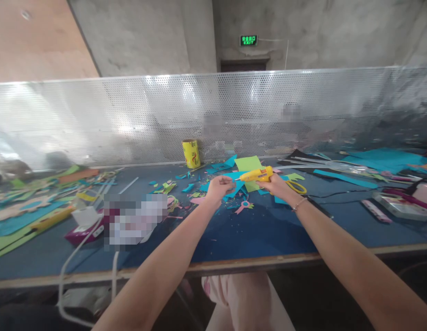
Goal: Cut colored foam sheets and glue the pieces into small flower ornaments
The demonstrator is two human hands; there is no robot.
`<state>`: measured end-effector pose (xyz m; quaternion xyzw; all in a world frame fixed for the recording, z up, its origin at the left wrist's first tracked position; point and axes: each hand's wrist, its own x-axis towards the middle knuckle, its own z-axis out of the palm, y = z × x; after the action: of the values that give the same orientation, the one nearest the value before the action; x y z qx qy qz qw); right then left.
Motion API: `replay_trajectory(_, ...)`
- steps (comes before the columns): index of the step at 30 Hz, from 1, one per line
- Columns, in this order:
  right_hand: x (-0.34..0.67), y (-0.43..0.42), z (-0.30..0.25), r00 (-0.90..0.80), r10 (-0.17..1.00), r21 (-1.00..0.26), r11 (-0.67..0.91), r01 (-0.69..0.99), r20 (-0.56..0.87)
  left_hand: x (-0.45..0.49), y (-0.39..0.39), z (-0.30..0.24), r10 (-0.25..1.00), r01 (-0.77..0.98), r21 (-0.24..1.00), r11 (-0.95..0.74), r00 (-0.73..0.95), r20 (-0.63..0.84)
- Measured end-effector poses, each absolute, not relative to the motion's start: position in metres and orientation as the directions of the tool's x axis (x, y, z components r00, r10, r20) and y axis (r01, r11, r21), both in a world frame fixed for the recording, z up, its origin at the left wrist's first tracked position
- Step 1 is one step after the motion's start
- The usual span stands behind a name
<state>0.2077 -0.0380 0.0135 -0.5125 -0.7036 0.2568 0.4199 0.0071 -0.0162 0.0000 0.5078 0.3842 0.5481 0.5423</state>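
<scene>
My right hand (277,185) grips a yellow glue gun (257,174), its nozzle pointing left toward my left hand (218,186). My left hand is closed in a pinch on a small piece that I cannot make out, right at the nozzle tip. Both hands hover over the blue table (254,234) above scraps of teal and pink paper. A light green sheet (248,163) lies just behind the gun. Yellow-handled scissors (297,186) lie beside my right wrist.
A yellow can (191,153) stands at the back by the perforated metal screen (213,115). Teal sheets (382,161) and a flat box (394,204) lie at the right. Coloured paper strips (30,216), a magenta box (82,232) and a white cable (66,266) lie left.
</scene>
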Motion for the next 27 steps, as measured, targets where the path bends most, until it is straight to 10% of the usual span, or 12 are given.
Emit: replay_trajectory(27,0.221,-0.022,0.006,-0.004,0.862,-0.567,0.338,0.752,0.507,0.007,-0.016,0.001,0.979,-0.175,0.972,-0.154,0.106,0.174)
